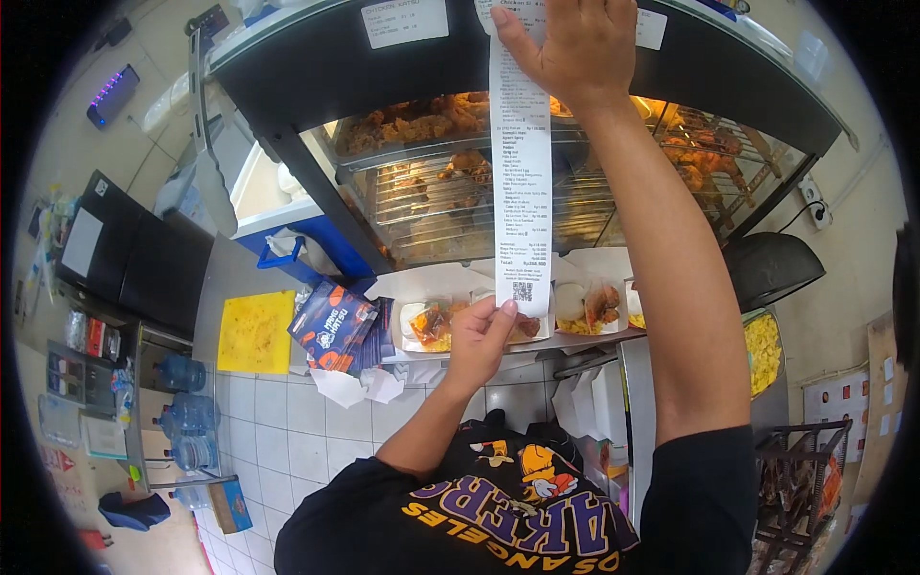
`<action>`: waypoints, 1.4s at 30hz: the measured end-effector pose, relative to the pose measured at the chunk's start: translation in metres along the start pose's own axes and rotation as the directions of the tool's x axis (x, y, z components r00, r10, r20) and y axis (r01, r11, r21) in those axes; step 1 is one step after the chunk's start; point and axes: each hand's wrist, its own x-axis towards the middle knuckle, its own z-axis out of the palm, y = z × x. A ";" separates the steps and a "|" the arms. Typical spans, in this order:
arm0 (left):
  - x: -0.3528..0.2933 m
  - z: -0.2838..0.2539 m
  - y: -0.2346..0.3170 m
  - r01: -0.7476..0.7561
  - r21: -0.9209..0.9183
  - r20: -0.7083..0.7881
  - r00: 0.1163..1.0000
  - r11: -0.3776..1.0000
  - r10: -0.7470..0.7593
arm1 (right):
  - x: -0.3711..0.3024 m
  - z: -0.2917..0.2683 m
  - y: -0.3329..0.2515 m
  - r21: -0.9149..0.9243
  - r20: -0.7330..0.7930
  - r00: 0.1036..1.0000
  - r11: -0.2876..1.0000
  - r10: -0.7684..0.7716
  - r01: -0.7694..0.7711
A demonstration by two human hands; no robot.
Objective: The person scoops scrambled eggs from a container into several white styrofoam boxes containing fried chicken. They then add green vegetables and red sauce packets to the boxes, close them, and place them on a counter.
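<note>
A long white paper receipt [522, 182] hangs straight down across the front of a black heated display cabinet [287, 105]. My right hand [580, 53] lies over its top end against the cabinet's upper front, thumb stretched out to the side; the other fingertips run out of the picture. Lower down, my left hand [477, 340] pinches the receipt's bottom end between thumb and fingers. Behind that hand stands a row of open white food boxes [383, 287] with yellow rice and a piece of chicken [604, 305], partly hidden by the paper and my arms.
Metal tongs [213, 182] hang at the cabinet's left. On the counter are a yellow cutting board [255, 332], printed dark-blue cartons [333, 326] and a blue holder [287, 254]. A tray of yellow rice [764, 350] stands at right. Water jugs [187, 412] sit lower left.
</note>
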 end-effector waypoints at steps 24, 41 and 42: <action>0.000 -0.006 -0.005 0.048 0.021 0.025 0.998 0.999 -0.049 | 0.001 -0.002 0.000 -0.018 0.000 1.000 1.000 -0.014 0.014; -0.016 0.014 -0.001 0.008 0.152 -0.190 0.982 0.988 0.021 | -0.005 -0.002 -0.004 0.020 0.013 0.998 0.998 0.055 -0.056; -0.018 0.016 0.000 -0.012 0.144 -0.205 0.978 0.989 0.042 | -0.004 -0.002 -0.004 0.025 0.012 0.998 0.998 0.056 -0.056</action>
